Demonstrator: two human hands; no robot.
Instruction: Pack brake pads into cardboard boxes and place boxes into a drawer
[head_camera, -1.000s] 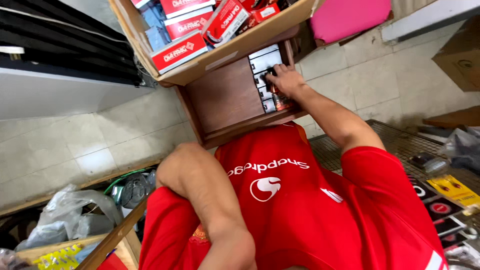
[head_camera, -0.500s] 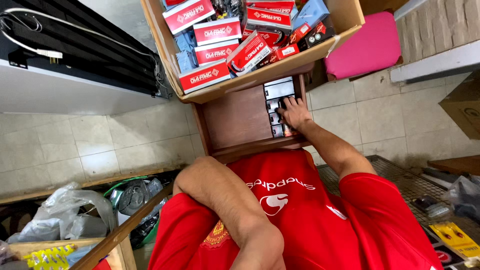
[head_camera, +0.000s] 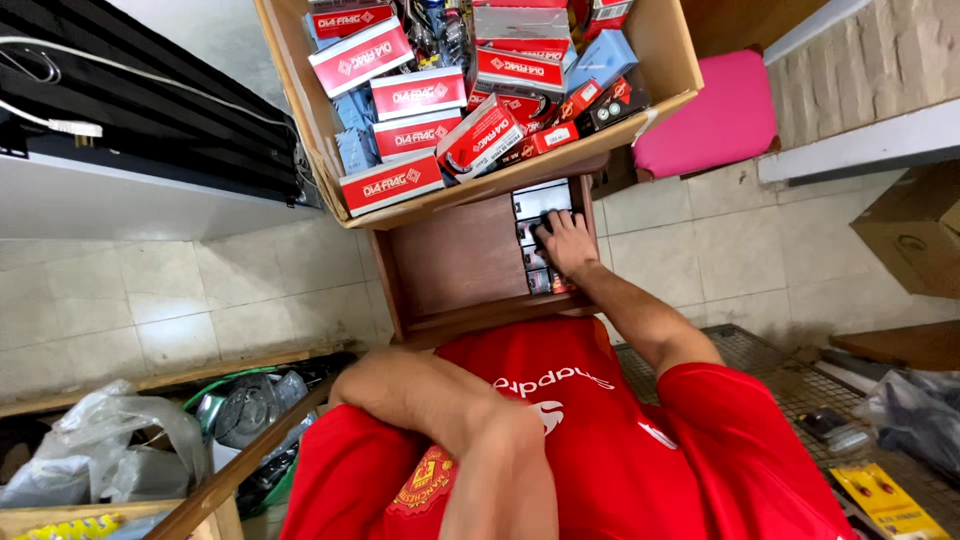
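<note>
My right hand (head_camera: 565, 245) reaches forward into a brown wooden drawer (head_camera: 460, 265). Its fingers rest on a row of small dark and white boxes (head_camera: 540, 200) packed along the drawer's right side. Whether the fingers grip one of them is not visible. The rest of the drawer floor is bare wood. My left forearm (head_camera: 450, 420) lies bent across my red shirt (head_camera: 620, 440), and its hand is out of the picture at the bottom edge.
Above the drawer sits a cardboard box (head_camera: 320, 150) full of red-and-white cartons (head_camera: 390, 182) and small blue ones. A pink cushion (head_camera: 715, 115) lies to the right, plastic bags (head_camera: 110, 440) at lower left, a metal grid (head_camera: 790, 380) at lower right, on a tiled floor.
The view has tilted so more of the cardboard box shows. My right hand stays on the row of small boxes, shifted slightly along it. The left arm is still folded.
</note>
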